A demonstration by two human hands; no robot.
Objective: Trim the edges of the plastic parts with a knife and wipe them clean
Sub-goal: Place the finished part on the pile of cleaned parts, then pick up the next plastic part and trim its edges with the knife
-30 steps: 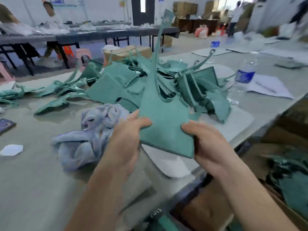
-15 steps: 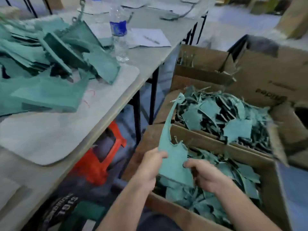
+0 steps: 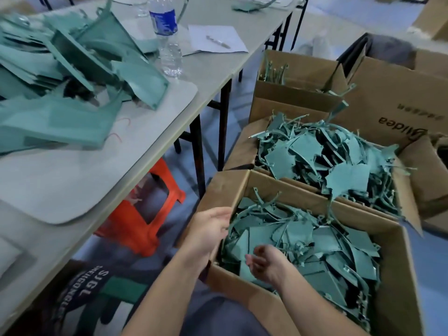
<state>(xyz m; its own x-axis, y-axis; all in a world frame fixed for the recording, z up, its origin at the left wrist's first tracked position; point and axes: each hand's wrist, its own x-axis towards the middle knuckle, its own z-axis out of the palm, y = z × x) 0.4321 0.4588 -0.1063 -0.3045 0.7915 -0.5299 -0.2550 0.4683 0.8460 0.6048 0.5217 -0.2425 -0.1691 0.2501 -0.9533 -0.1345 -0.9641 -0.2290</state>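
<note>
In the head view, the left hand [image 3: 209, 230] is hovering at the left edge of the nearest brown cardboard box [image 3: 242, 289] and the right hand [image 3: 265, 261] just inside its near edge, both loose-fingered and holding nothing. A heap of flat teal-green plastic parts [image 3: 322, 241] is lying in that box. They are looking light, thin, bendy and snaggy, so gripping one by its wide flat middle, not a skinny strip, is probably working best.

My feed is evenly lit by soft overhead light, shadows faint under the counter [image 3: 213, 69]; wide-angle bending curves the edges (top-left corner smeared), and overall detail looks soft.
</note>
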